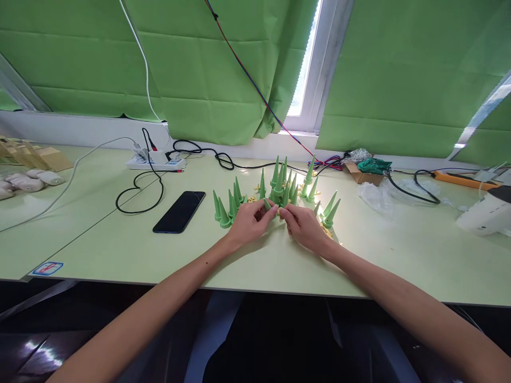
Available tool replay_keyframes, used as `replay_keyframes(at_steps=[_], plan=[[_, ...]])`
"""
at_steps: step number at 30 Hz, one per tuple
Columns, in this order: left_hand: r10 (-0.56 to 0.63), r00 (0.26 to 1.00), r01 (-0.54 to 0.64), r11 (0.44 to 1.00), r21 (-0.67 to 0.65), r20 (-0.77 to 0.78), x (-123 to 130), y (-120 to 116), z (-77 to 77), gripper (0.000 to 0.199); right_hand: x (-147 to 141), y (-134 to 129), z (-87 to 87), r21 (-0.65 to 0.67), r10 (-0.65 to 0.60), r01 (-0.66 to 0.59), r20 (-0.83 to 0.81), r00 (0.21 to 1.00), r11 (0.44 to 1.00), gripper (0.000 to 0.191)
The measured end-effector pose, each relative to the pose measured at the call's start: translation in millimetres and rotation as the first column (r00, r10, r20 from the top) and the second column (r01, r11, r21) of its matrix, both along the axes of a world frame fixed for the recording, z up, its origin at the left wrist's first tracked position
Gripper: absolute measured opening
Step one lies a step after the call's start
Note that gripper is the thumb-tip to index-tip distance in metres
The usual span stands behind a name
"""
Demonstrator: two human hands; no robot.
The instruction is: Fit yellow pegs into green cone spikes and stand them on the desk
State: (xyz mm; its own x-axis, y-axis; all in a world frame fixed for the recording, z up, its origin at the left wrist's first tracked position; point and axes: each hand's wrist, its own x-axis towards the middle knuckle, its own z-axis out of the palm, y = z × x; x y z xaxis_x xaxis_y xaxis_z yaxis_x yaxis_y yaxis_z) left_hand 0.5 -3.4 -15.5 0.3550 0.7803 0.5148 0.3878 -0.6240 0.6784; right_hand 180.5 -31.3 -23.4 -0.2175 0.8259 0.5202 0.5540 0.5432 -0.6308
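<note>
Several green pointed cones (278, 186) stand in a cluster on the pale table, with small yellow pieces (252, 199) scattered among them. My left hand (252, 221) is closed on a green cone (267, 204), whose tip pokes out above the fingers. Close beside it, my right hand (304, 222) pinches a small yellow piece (281, 211), mostly hidden by the fingertips. Both sets of fingertips nearly meet in front of the cluster. Whether the yellow piece touches the cone I cannot tell.
A black phone (179, 212) lies left of the cones. Behind it are a white power strip (156, 159) and looping black cables (225, 161). To the right are a cardboard box (363, 173), clear plastic bags (375, 198) and a white device (485, 213).
</note>
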Motion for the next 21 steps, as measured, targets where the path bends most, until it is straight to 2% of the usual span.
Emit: replay_keyframes(at_steps=[13,17,21], plan=[[-0.028,1.000,0.028,1.000,-0.009,0.006,1.1,-1.1,1.5,0.041,0.3,2.1,-3.5,0.021,-0.035,0.034,0.027,0.999,0.999,0.052],[0.012,1.000,-0.012,1.000,-0.013,0.008,1.8,-1.4,2.7,0.038,-1.5,-1.7,0.0,-0.006,-0.067,0.067,-0.009,0.998,0.998,0.041],[0.058,0.998,-0.057,0.998,-0.027,0.035,1.7,-0.7,3.3,0.035,-2.7,-4.6,2.4,-0.045,-0.013,0.010,-0.058,0.998,0.999,0.021]])
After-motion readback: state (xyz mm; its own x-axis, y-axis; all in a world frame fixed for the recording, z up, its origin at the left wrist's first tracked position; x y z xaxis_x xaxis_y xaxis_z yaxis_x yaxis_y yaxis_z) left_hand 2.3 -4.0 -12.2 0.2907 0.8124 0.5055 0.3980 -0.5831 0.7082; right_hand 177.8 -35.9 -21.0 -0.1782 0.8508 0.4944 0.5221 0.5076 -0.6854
